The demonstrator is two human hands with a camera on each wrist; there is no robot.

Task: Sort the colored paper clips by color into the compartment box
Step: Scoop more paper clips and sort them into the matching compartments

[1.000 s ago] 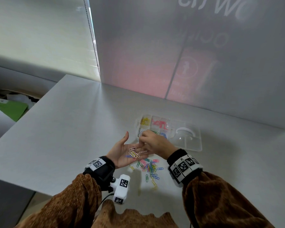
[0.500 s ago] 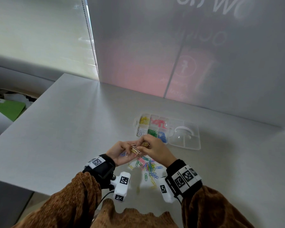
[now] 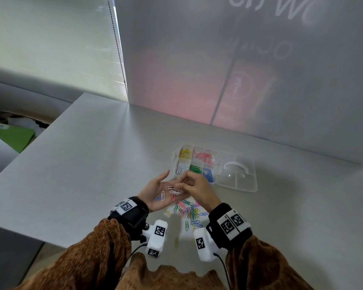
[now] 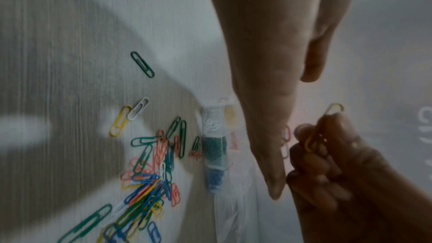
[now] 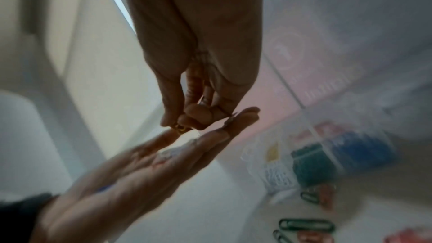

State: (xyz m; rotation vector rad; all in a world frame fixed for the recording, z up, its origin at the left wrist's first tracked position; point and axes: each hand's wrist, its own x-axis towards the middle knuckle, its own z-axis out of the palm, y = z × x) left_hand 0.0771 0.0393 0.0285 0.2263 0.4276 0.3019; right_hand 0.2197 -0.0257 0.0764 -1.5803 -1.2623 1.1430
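My left hand (image 3: 162,191) lies palm up and flat above the table, carrying loose white paper clips (image 3: 170,187), a red one (image 3: 173,197) and a blue one. My right hand (image 3: 188,184) hovers over the left fingers and pinches a few yellow paper clips (image 4: 314,139), which show again at its fingertips (image 5: 180,128) in the right wrist view. The clear compartment box (image 3: 192,159) sits just beyond, with yellow, red, white, green and blue clips in separate cells. A mixed pile of clips (image 3: 189,212) lies on the table under my hands.
The box's clear lid half (image 3: 237,178) lies open to the right. A translucent wall panel rises behind the box. The white table's left edge (image 3: 40,143) drops to a floor with green items. Stray clips (image 4: 140,64) lie apart from the pile.
My left hand has gone from curled to flat and palm up. The yellow clips have left its palm and are pinched in my right fingers, slightly lifted.
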